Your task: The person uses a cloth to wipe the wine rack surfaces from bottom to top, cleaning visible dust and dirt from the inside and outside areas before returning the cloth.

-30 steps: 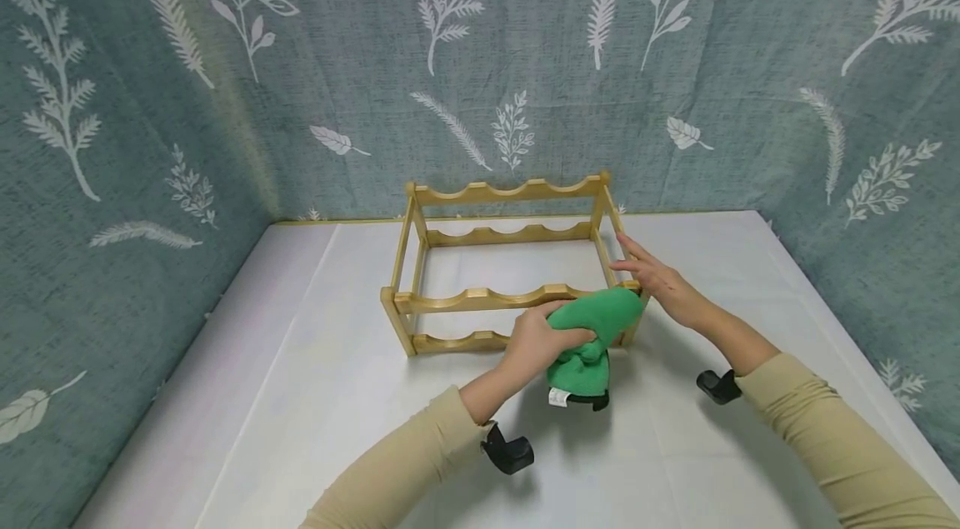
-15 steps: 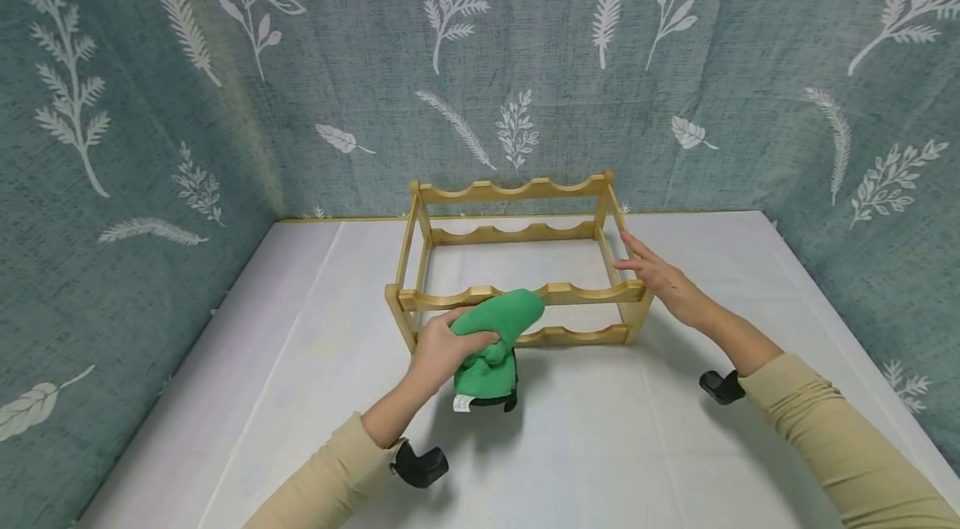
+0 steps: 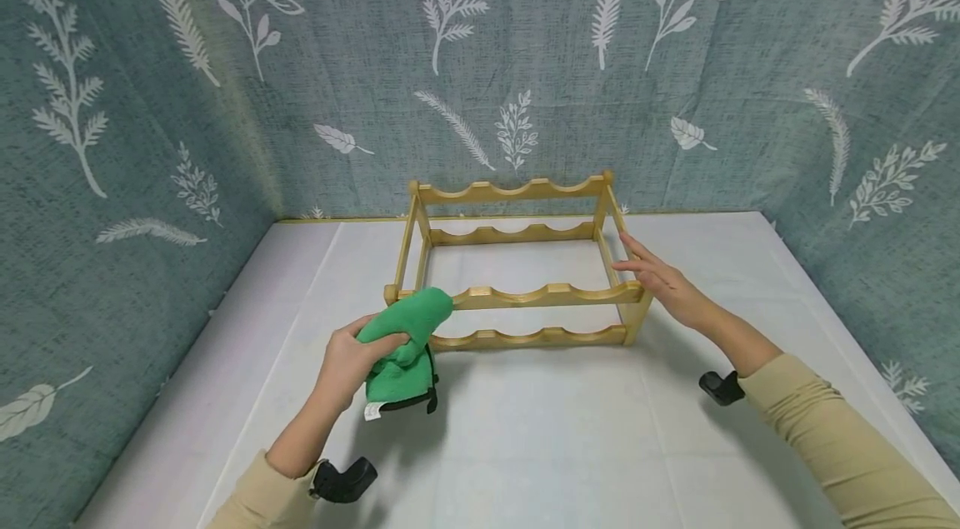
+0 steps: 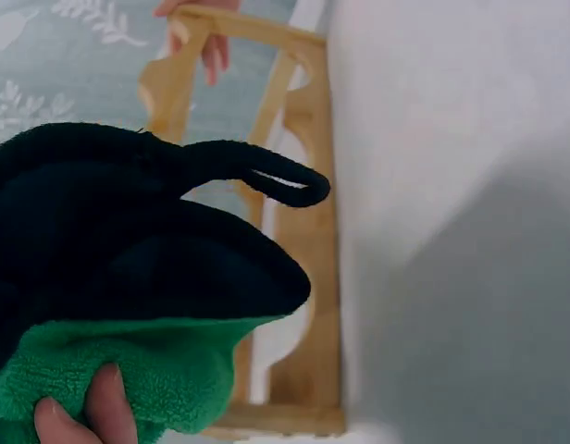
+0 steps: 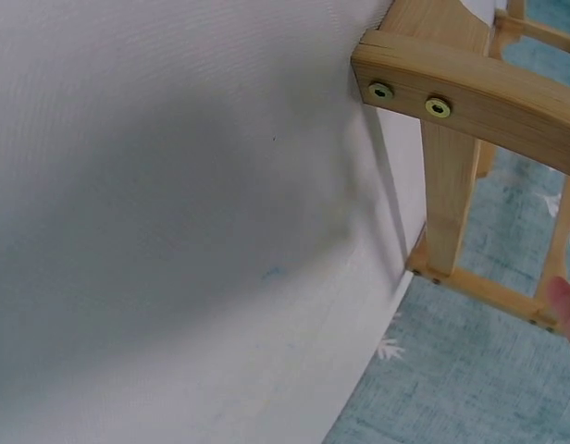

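Observation:
My left hand [image 3: 347,362] grips a fuzzy green cleaning mitt [image 3: 405,337] at the front left corner of a wooden wine rack [image 3: 517,296]. The mitt has a white tag, a dark edge and a loop; the left wrist view shows its dark underside and two fingertips [image 4: 109,407] on the green pile. It covers part of the rack's upper front rail, and I cannot tell whether it touches the wood. My right hand [image 3: 667,283] rests against the rack's right end with fairly straight fingers. Only a bit of that hand shows in the right wrist view.
The rack has scalloped rails on two levels and stands on a white-covered table [image 3: 555,429]. Behind and at both sides hangs a blue-green leaf-patterned cloth [image 3: 360,79]. Black wrist cameras [image 3: 343,481] jut from under both sleeves.
My left hand has slid the green mitt leftward along the rack's front, from its right end to its left end. The right hand has kept its place on the right end.

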`<action>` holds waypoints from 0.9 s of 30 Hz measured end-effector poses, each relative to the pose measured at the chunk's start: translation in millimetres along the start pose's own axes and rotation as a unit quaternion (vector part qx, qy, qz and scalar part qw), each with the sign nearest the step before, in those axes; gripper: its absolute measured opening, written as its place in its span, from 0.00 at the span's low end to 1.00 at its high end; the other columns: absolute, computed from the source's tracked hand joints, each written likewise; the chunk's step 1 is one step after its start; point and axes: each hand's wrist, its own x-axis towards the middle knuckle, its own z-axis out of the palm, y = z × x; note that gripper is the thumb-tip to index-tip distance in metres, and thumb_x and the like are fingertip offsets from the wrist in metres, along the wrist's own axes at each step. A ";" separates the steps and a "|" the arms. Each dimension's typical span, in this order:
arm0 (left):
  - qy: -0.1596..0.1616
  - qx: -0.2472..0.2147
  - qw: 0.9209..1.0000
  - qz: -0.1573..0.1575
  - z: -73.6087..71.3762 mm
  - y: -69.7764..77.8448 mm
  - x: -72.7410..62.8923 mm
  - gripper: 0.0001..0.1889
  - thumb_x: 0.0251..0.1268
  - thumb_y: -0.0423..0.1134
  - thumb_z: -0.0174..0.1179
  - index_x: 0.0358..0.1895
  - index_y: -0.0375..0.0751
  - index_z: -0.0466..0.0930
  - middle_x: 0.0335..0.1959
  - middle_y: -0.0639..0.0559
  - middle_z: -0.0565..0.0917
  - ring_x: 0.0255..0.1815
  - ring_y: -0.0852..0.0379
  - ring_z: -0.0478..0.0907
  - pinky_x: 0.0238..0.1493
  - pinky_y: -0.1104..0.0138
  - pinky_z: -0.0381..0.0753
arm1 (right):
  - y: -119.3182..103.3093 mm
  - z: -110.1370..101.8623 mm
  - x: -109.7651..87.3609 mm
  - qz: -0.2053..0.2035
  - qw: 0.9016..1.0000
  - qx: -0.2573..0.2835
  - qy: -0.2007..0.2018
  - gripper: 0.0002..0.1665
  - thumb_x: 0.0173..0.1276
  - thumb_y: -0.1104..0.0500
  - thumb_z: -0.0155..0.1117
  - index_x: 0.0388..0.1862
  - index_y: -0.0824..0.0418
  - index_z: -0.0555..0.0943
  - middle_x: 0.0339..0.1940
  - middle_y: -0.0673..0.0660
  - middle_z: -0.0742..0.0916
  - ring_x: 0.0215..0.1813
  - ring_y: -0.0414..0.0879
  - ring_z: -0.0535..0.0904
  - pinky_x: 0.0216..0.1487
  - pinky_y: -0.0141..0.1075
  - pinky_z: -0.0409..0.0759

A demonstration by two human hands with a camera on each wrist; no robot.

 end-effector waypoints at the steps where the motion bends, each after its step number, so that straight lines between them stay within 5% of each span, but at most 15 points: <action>1: 0.000 0.003 1.000 0.000 -3.5 0.8 -1.4 0.26 0.55 0.44 0.64 0.56 0.36 0.74 0.50 0.38 0.78 0.41 0.54 0.77 0.38 0.65 0.78 | 0.0 -0.2 -0.2 0.000 1.000 -0.003 0.001 0.20 0.76 0.57 0.35 0.59 0.41 0.70 0.73 0.67 0.48 0.74 0.58 0.39 0.59 0.70 0.44; 6: -0.023 0.009 1.000 0.013 -18.0 20.6 -4.9 0.28 0.56 0.45 0.63 0.59 0.36 0.71 0.51 0.36 0.77 0.43 0.53 0.77 0.40 0.63 0.79 | 0.2 -0.7 -1.0 -0.001 1.000 -0.007 0.002 0.20 0.76 0.59 0.35 0.59 0.48 0.72 0.73 0.67 0.49 0.73 0.59 0.39 0.59 0.69 0.44; 12: -0.067 -0.016 0.995 0.071 -18.0 94.2 8.7 0.31 0.56 0.45 0.63 0.63 0.41 0.67 0.54 0.38 0.75 0.45 0.51 0.76 0.42 0.61 0.79 | 1.0 -3.4 -3.3 0.000 1.000 -0.008 0.005 0.21 0.76 0.60 0.35 0.59 0.47 0.72 0.73 0.68 0.48 0.74 0.54 0.39 0.59 0.70 0.44; 16: -0.108 -0.012 0.989 0.105 9.5 144.1 36.1 0.29 0.55 0.45 0.64 0.62 0.44 0.70 0.52 0.41 0.76 0.46 0.47 0.77 0.41 0.59 0.79 | 1.9 -3.6 -3.8 -0.002 1.000 -0.003 0.007 0.22 0.76 0.60 0.35 0.59 0.42 0.71 0.73 0.68 0.48 0.74 0.54 0.38 0.59 0.70 0.44; 20: -0.141 0.029 0.984 0.102 50.9 180.8 74.4 0.28 0.54 0.46 0.64 0.60 0.48 0.71 0.51 0.44 0.76 0.42 0.48 0.77 0.36 0.60 0.80 | 2.1 -1.7 -2.4 -0.005 1.000 0.008 0.001 0.22 0.76 0.60 0.35 0.58 0.40 0.71 0.73 0.69 0.48 0.74 0.56 0.38 0.59 0.70 0.43; 23: -0.160 0.099 0.977 0.097 82.4 195.9 103.1 0.30 0.54 0.48 0.64 0.62 0.49 0.69 0.53 0.45 0.75 0.42 0.51 0.75 0.33 0.63 0.79 | 1.5 0.3 -1.6 -0.007 1.000 0.012 0.000 0.21 0.76 0.59 0.35 0.58 0.42 0.72 0.72 0.69 0.48 0.74 0.56 0.38 0.60 0.69 0.43; 27: -0.171 0.197 0.961 0.093 122.6 198.6 133.5 0.33 0.54 0.48 0.64 0.65 0.47 0.66 0.58 0.44 0.72 0.47 0.50 0.74 0.37 0.65 0.77 | 1.8 2.9 -1.0 -0.002 1.000 0.008 0.007 0.21 0.76 0.58 0.35 0.57 0.41 0.72 0.73 0.68 0.49 0.74 0.52 0.39 0.60 0.69 0.44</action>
